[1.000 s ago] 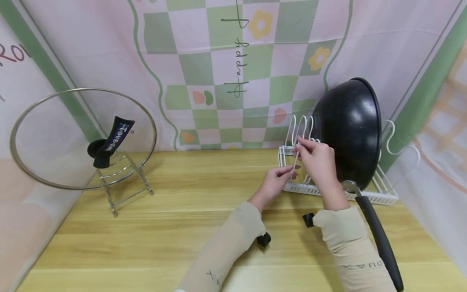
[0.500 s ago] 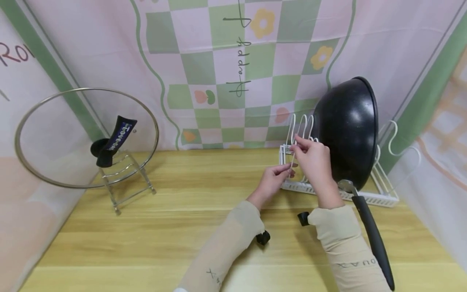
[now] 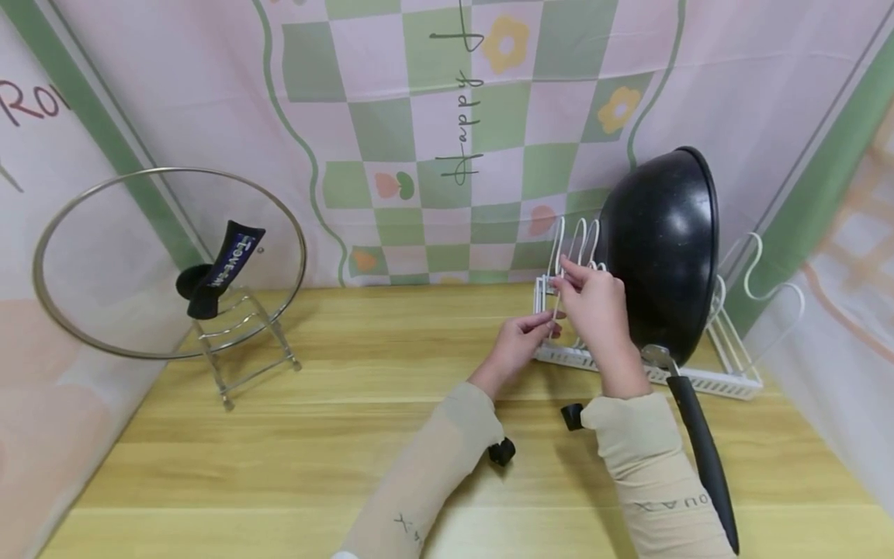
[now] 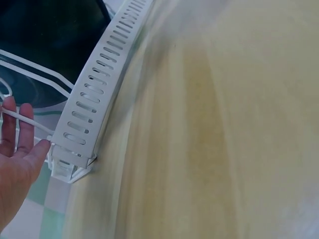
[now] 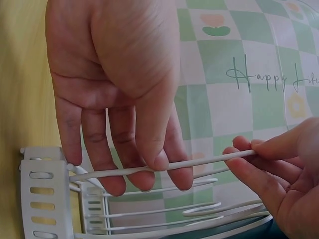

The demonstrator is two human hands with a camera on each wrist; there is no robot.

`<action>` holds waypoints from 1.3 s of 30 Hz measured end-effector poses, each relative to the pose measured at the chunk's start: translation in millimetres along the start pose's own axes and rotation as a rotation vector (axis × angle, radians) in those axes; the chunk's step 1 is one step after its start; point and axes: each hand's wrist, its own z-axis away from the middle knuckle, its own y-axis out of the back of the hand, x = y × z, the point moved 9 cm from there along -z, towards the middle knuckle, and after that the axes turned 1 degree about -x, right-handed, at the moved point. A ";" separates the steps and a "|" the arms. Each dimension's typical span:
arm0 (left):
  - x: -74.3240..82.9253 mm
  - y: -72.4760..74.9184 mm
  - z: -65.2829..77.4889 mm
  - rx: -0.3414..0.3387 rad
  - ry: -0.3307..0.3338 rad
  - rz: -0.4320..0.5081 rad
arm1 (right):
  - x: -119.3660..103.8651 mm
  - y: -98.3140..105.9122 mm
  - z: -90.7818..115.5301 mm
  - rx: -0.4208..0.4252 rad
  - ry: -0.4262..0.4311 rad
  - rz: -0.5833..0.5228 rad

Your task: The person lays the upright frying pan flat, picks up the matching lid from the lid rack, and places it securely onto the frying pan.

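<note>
nearest, the long dark-grey handle (image 3: 701,450) of the black round-bottomed metal wok slants along the pale wood-grain tabletop (image 3: 314,466), just beside the right beige sleeve (image 3: 670,497); that forearm would do best to turn from the wrist, since a bump could rock the pan.

beyond it, the left hand (image 3: 513,345) pinches the slim white wire divider (image 5: 199,161) low down, thumb against one side and fingertips against the other, near the slotted rail (image 3: 569,356) of the white wire rack. a light, firm hold there should steady the foot; whether that foot is fully seated, i cannot tell.

a little farther, the right hand (image 3: 599,307) grips the same divider near its upper end between thumb and fingers. the two grips probably work best in line, easing the wire together so it doesn't bend or spring. the divider stands at the rack's left end.

just right of the right hand, the wok's black bowl (image 3: 656,248) stands on edge in the rack, so small movements suit this spot.
</note>
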 end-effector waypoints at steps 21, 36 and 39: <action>-1.6 12.6 -3.4 0.029 0.017 0.036 | -6.5 -7.9 -4.9 -0.003 -0.012 0.005; 1.8 15.6 -2.6 0.024 0.012 0.014 | -8.3 -9.5 -5.9 0.035 -0.005 0.023; 1.7 15.6 -2.3 0.023 0.020 0.007 | -7.7 -9.9 -5.5 0.029 -0.012 0.018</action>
